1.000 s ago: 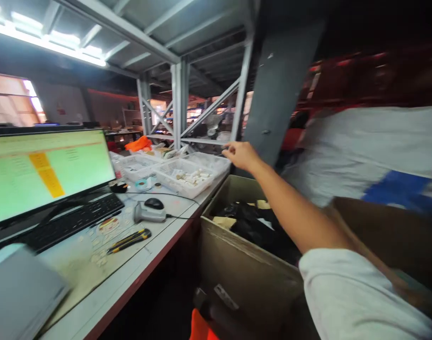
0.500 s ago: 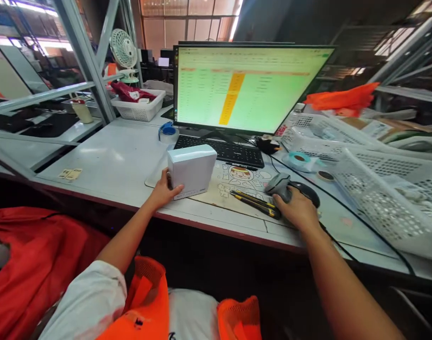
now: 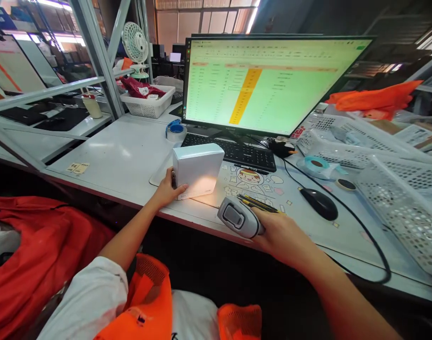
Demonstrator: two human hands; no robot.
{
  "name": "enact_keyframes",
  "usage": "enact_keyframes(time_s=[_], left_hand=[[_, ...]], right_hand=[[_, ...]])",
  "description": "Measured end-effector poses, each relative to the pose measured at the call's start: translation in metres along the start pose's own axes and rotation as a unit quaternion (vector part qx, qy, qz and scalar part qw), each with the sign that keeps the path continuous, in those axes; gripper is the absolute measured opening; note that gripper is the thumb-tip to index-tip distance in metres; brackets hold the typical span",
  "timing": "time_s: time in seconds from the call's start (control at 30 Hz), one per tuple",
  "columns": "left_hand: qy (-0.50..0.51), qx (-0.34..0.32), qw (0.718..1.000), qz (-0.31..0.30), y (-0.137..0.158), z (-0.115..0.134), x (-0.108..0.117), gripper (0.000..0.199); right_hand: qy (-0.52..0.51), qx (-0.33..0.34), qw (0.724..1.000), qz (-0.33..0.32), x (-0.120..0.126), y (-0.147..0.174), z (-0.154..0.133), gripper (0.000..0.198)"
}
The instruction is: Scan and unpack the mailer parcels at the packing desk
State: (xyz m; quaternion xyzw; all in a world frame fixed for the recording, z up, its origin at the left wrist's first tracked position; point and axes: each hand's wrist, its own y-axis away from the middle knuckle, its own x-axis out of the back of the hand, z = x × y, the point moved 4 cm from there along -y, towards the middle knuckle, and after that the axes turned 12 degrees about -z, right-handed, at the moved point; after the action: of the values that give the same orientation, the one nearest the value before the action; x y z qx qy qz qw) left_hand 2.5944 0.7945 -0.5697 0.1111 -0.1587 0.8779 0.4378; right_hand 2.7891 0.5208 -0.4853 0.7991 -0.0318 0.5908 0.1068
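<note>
A white box (image 3: pixel 198 172) stands upright at the front edge of the desk, with my left hand (image 3: pixel 169 189) closed on its left side, thumb across the near face. My right hand (image 3: pixel 277 231) is wrapped round the handle of a grey barcode scanner (image 3: pixel 240 217), held just above the desk edge. The scanner's head points left toward the box, and a patch of warm light falls on the box's lower right face. Partly behind the scanner and my right hand lie yellow-and-black utility knives (image 3: pixel 260 203) on the printed desk mat (image 3: pixel 233 182).
A monitor (image 3: pixel 268 89) showing a spreadsheet stands behind a black keyboard (image 3: pixel 246 153). The black mouse (image 3: pixel 319 204) and the scanner's looping cable (image 3: pixel 373 241) lie to the right, near white plastic baskets (image 3: pixel 396 203). Tape rolls (image 3: pixel 175 131) sit left of the keyboard.
My right hand has lifted the barcode scanner from beside the mouse and brought it left toward the box. Light now shows on the box's face. My left hand still holds the box.
</note>
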Motion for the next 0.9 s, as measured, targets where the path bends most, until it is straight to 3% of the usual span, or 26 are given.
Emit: enact_keyframes(time_s=[0.07, 0.17, 0.27, 0.4, 0.53, 0.6, 0.67, 0.77, 0.83, 0.9], left_hand=[[-0.002, -0.006, 1.000, -0.001, 0.001, 0.000, 0.000, 0.076], [-0.008, -0.001, 1.000, -0.006, 0.001, -0.001, 0.000, 0.077], [-0.005, 0.005, 1.000, -0.007, 0.001, 0.000, 0.000, 0.077], [-0.007, 0.036, 0.999, -0.036, 0.003, 0.004, -0.001, 0.082], [-0.025, 0.043, 0.998, -0.041, 0.005, 0.005, -0.003, 0.086], [-0.012, 0.004, 1.000, 0.011, 0.006, 0.005, 0.000, 0.087], [-0.009, -0.069, 0.991, 0.114, 0.011, 0.007, 0.009, 0.087], [-0.064, -0.189, 0.946, 0.256, 0.022, 0.022, 0.024, 0.081], [-0.128, -0.254, 0.915, 0.286, 0.028, 0.039, 0.029, 0.080], [-0.185, -0.288, 0.898, 0.278, 0.029, 0.055, 0.031, 0.078]], right_hand=[[0.015, -0.003, 1.000, 0.005, -0.004, -0.006, 0.000, 0.029], [0.032, -0.036, 0.999, 0.010, -0.005, -0.017, 0.023, 0.030], [0.062, -0.137, 0.988, 0.035, 0.003, -0.024, 0.071, 0.030], [0.087, -0.301, 0.946, 0.080, 0.013, -0.020, 0.144, 0.043], [0.070, -0.366, 0.924, 0.092, 0.010, -0.008, 0.191, 0.053], [0.067, -0.372, 0.920, 0.099, 0.010, -0.004, 0.199, 0.061], [0.075, -0.364, 0.917, 0.149, 0.017, -0.004, 0.195, 0.069], [0.078, -0.300, 0.922, 0.233, 0.034, -0.021, 0.173, 0.066], [0.058, -0.259, 0.940, 0.214, 0.041, -0.048, 0.157, 0.062], [0.038, -0.249, 0.958, 0.136, 0.041, -0.083, 0.147, 0.060]])
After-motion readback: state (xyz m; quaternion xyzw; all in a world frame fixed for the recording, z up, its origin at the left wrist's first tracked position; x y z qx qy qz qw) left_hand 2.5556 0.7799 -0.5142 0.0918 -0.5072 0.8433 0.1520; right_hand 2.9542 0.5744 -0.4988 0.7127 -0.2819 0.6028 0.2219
